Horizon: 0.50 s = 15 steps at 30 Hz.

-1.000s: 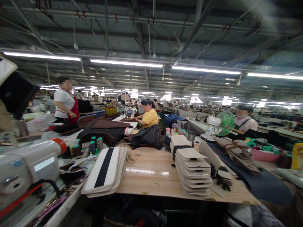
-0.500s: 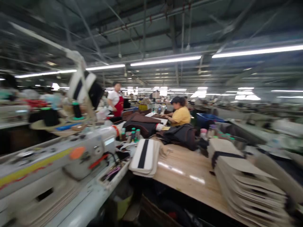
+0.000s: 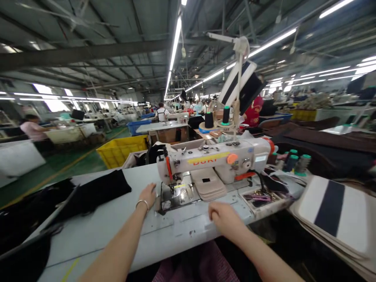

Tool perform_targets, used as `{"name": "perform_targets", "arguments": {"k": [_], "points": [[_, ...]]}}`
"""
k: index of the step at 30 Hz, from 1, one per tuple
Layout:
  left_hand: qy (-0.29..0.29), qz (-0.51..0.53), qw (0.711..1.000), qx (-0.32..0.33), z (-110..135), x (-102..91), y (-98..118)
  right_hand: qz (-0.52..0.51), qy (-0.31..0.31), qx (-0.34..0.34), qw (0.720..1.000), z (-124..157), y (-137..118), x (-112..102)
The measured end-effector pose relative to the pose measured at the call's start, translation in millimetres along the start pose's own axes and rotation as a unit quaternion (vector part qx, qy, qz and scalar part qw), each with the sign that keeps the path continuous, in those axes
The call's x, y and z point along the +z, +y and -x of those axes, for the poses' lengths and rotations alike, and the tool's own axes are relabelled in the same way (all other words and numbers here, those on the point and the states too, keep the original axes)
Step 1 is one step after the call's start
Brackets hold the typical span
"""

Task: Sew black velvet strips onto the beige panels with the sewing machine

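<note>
A white sewing machine [image 3: 217,162] stands on the grey sewing table [image 3: 123,227] in front of me. My left hand [image 3: 147,194], with a bracelet on the wrist, rests on the table at the left edge of the needle plate [image 3: 176,196], its fingers curled against the plate. My right hand [image 3: 225,218] lies on the table to the right of the plate with its fingers bent under; nothing shows in it. A small stack of beige pieces [image 3: 208,187] sits under the machine's arm.
Black fabric [image 3: 94,192] lies on the table's left part. A stack of cream panels with a black stripe [image 3: 331,213] sits at the right. Thread cones [image 3: 296,162], a tool tray [image 3: 261,196] and a yellow crate [image 3: 122,149] stand nearby. Other people work at distant tables.
The view has swung left from the wooden table with stacked pieces to the sewing machine. Both my hands have come into sight at the needle plate.
</note>
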State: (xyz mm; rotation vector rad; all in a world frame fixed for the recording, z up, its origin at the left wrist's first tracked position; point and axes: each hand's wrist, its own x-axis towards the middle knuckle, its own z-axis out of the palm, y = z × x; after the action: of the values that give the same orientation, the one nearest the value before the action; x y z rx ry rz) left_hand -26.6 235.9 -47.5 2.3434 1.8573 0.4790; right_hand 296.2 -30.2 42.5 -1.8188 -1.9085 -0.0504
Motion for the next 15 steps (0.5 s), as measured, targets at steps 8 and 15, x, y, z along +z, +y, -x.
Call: {"name": "perform_targets", "arguments": {"k": [8, 15], "points": [[0.01, 0.032, 0.999, 0.01, 4.6, 7.4, -5.9, 0.092, 0.024, -0.091, 0.991, -116.9, 46.4, 29.3], [-0.011, 0.124, 0.992, 0.019, 13.5, -7.6, -0.8, 0.123, 0.057, -0.129, 0.982, -113.5, 62.8, 37.3]]}}
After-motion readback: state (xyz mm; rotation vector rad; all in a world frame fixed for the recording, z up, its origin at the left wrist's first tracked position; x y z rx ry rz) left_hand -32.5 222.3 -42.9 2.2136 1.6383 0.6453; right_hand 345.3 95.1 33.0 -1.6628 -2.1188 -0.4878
